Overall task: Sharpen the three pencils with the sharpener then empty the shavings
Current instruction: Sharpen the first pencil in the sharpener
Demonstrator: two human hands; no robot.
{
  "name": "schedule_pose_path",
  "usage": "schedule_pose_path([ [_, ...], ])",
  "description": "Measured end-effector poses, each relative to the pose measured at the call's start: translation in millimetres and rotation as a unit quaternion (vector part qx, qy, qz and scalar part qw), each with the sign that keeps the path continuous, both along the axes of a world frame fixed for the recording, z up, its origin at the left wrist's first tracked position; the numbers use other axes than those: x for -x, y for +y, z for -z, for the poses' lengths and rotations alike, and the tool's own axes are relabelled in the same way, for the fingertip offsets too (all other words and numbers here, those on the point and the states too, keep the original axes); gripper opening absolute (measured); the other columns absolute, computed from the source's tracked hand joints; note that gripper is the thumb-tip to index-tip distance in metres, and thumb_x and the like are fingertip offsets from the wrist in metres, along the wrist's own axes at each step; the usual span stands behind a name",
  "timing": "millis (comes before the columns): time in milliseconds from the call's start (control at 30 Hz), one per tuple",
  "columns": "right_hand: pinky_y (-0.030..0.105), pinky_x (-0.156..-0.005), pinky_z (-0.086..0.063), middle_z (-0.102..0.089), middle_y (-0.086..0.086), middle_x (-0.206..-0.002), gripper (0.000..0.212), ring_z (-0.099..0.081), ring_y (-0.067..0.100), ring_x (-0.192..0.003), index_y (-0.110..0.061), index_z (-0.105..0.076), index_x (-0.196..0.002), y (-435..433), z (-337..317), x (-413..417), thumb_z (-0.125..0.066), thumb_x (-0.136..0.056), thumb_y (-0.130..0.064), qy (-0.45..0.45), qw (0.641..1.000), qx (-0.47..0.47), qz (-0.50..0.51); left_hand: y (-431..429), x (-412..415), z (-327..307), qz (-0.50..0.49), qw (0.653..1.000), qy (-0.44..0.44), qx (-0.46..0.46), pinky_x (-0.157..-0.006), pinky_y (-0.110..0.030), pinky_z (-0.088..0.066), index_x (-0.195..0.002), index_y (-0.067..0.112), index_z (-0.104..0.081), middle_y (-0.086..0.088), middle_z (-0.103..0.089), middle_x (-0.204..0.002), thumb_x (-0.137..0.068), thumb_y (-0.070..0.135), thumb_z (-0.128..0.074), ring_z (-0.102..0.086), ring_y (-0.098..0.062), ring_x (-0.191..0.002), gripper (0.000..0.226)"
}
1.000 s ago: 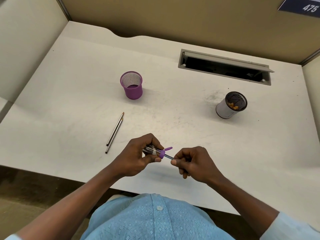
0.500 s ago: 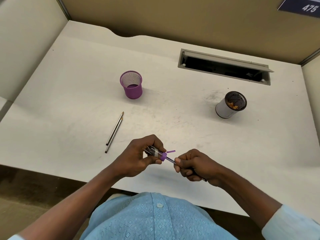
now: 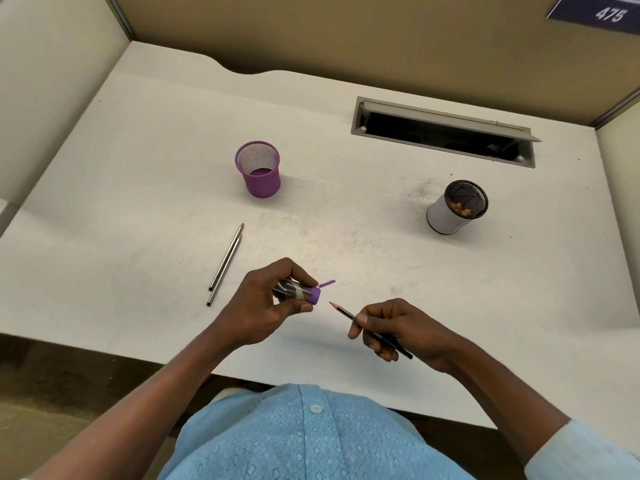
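My left hand (image 3: pixel 266 304) grips a small sharpener (image 3: pixel 300 293) with a clear barrel and a purple end, its purple cap flap hanging open. My right hand (image 3: pixel 398 329) holds a dark pencil (image 3: pixel 346 312) by its middle, sharp tip pointing at the sharpener with a small gap between them. Two more pencils (image 3: pixel 225 263) lie side by side on the white desk (image 3: pixel 138 220), left of my hands, tips pointing away from me.
A purple mesh cup (image 3: pixel 259 169) stands at the desk's middle back. A white cup with a dark mesh inside (image 3: pixel 456 212) holds some shavings at the right. A grey cable slot (image 3: pixel 443 131) is open at the back. Partition walls enclose the desk.
The pencil was inside the sharpener; my right hand has drawn it out and moved right, so the sharpened tip now shows. My left hand stayed in place with the sharpener.
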State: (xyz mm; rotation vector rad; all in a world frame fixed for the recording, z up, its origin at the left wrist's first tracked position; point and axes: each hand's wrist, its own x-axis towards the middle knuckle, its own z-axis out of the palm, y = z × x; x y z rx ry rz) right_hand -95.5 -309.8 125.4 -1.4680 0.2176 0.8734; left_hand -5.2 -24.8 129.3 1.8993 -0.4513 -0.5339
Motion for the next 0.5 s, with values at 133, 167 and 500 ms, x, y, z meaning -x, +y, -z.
schedule_pose_path([
  [133,0.028,-0.061,-0.052,-0.071,0.013,-0.08,0.029,-0.064,0.021,-0.065,-0.008,-0.079,-0.109,-3.1,5.9,7.7,-0.056,-0.111,-0.026,-0.005,0.997,0.0,0.074,-0.8,7.7,8.1,-0.122,0.992,0.041,0.003,-0.082,-0.018,-0.06,-0.103,0.024,-0.08,0.01,-0.085,-0.096,-0.083,0.008,-0.094,-0.08,-0.01,-0.091,0.028],
  [167,0.028,-0.063,-0.055,-0.074,0.015,-0.084,0.027,-0.067,0.023,-0.068,-0.008,-0.078,-0.11,-2.9,7.1,8.5,-0.057,-0.111,-0.024,-0.004,0.995,0.002,0.104,-2.0,10.3,10.9,-0.156,0.986,0.061,0.011,-0.083,-0.019,-0.061,-0.101,0.026,-0.081,0.011,-0.085,-0.097,-0.084,0.011,-0.094,-0.08,-0.009,-0.092,0.026],
  [500,0.05,-0.091,-0.065,-0.083,0.005,-0.084,0.005,-0.081,0.029,-0.084,-0.013,-0.079,-0.089,-1.9,42.0,-8.5,-0.079,-0.093,-0.015,-0.024,0.885,0.272,0.378,-6.1,39.3,33.2,-0.261,0.946,0.186,0.044,-0.088,-0.035,-0.061,-0.097,0.031,-0.084,0.005,-0.087,-0.098,-0.085,0.022,-0.094,-0.08,-0.008,-0.089,0.018],
])
